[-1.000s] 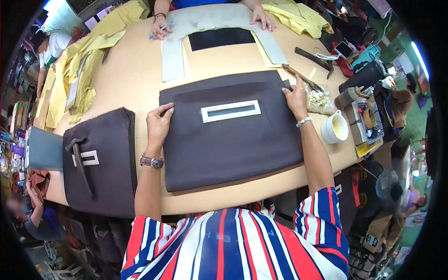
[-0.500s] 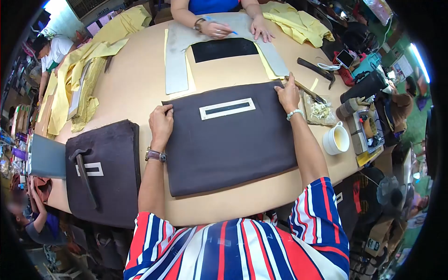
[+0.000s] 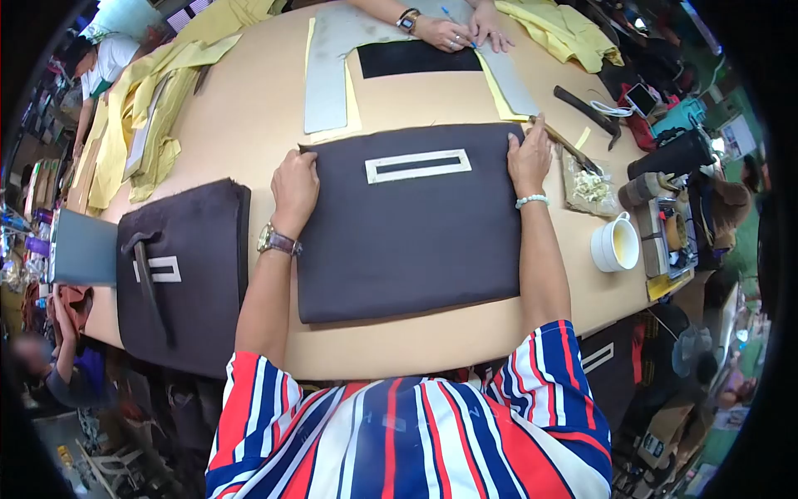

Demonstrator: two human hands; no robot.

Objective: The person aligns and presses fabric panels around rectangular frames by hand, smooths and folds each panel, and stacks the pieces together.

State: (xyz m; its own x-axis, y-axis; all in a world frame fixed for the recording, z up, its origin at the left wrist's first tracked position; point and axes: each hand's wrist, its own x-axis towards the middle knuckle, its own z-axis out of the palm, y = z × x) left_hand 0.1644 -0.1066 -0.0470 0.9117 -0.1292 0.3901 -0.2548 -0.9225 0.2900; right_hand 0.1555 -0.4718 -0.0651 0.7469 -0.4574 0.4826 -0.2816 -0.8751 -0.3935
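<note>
A stack of dark brown fabric panels (image 3: 407,241) lies flat in front of me. Its top piece carries a white rectangular frame (image 3: 418,166) around a dark slot. At the upper left corner, my left hand (image 3: 295,190) has its fingers curled on the edge, with a watch on the wrist. My right hand (image 3: 529,158) grips the upper right corner, thumb on top and fingers round the side. To my left rests a similar dark stack (image 3: 187,283), a hammer (image 3: 148,287) lying across its smaller white frame (image 3: 158,269).
Across the table (image 3: 249,100), a co-worker's hands (image 3: 445,33) hold a blue pen over a grey template (image 3: 326,91) beside a black piece (image 3: 420,60). Yellow fabric (image 3: 158,108) is heaped at left. A cup (image 3: 615,245), a brush (image 3: 573,148) and another hammer (image 3: 587,115) sit at right.
The fabric stack has turned slightly and its top edge sits more level. My left fingers have curled in more at the corner. The co-worker's pen hand has moved right, and the view has shifted.
</note>
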